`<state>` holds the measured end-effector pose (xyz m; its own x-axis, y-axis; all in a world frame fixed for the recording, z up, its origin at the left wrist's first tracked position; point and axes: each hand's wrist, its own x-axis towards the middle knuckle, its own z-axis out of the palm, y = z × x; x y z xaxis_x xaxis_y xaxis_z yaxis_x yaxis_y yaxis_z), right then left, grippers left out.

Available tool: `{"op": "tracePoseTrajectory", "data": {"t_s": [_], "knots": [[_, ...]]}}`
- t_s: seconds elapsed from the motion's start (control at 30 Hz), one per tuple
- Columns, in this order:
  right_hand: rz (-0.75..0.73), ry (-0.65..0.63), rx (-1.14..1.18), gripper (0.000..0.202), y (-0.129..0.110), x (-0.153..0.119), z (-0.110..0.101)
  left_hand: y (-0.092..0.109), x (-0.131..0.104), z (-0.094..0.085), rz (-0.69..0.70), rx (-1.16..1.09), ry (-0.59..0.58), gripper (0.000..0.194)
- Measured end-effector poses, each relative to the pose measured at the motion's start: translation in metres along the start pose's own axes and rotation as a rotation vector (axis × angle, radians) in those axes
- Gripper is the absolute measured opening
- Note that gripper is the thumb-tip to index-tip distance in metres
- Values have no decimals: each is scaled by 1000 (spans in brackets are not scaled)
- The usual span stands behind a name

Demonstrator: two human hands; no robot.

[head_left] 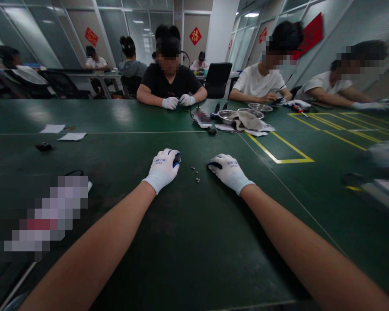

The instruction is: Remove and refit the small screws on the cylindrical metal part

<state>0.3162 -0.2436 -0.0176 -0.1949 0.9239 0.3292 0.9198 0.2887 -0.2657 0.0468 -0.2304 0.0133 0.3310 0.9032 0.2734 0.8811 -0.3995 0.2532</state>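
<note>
curling around a small dark piece, the fingers of the left hand are nearly closed and have hold of it. this hand is just left of the parts, which are a few tiny metal ones lying loose on the green table. the right hand is just right of the parts, with its fingers bent inward; the tips are hidden, so i cannot tell how far they are open, or whether they hold something. both hands wear white gloves and are near the parts, not touching them. well to the left of the parts there are two sheets, a black object and a long item, which is masked. beyond the parts, somewhat to the right, a grey cloth lies beside metal bowls. to the right of the parts, yellow tape is on the table. far beyond the parts sits a person in black, also gloved.
</note>
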Motion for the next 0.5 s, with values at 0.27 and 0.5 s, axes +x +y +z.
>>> {"op": "tracePoseTrajectory", "data": {"t_s": [0.27, 0.5], "knots": [[-35, 40, 28, 16, 26, -1, -3, -4, 0, 4, 18, -24, 28, 40], [336, 183, -198, 17, 143, -30, -55, -5, 0, 5, 22, -32, 33, 40]]}}
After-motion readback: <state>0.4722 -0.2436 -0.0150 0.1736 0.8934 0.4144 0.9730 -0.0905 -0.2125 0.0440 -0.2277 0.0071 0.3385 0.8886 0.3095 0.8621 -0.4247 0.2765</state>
